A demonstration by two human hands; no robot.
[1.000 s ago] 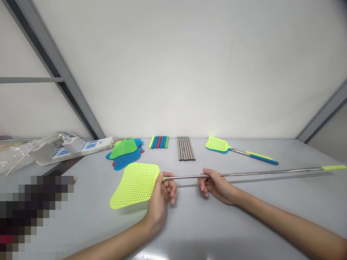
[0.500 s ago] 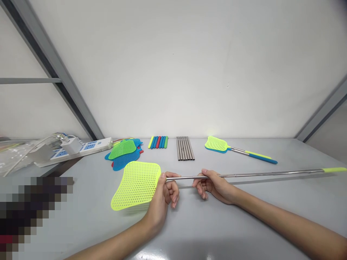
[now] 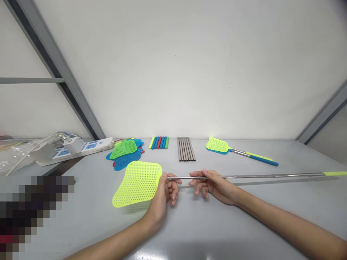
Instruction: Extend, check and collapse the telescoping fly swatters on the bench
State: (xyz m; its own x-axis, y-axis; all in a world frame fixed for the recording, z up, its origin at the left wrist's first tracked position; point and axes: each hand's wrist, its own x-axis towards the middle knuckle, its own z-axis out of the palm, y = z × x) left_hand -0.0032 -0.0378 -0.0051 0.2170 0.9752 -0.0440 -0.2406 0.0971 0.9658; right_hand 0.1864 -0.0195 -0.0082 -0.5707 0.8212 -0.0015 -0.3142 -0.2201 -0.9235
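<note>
I hold a long fly swatter level above the grey table [image 3: 206, 224]. Its yellow mesh head [image 3: 137, 183] points left and its thin steel rod [image 3: 271, 176] runs far right to a yellow grip [image 3: 334, 173]. My left hand [image 3: 164, 193] pinches the rod right at the neck of the head, fingers curled. My right hand [image 3: 211, 184] grips the rod a short way to the right, thumb on top and fingers wrapped under it.
Along the back wall lie a pile of green and blue mesh heads [image 3: 125, 153], a row of coloured grips [image 3: 159, 142], a row of steel rods [image 3: 185, 148] and two stacked swatters [image 3: 238, 150]. A power strip [image 3: 81, 146] and clear bags [image 3: 16, 153] sit at the left.
My right hand has slid a little leftward along the rod toward my left hand. The rod has shifted slightly right, and the mesh head has barely moved.
</note>
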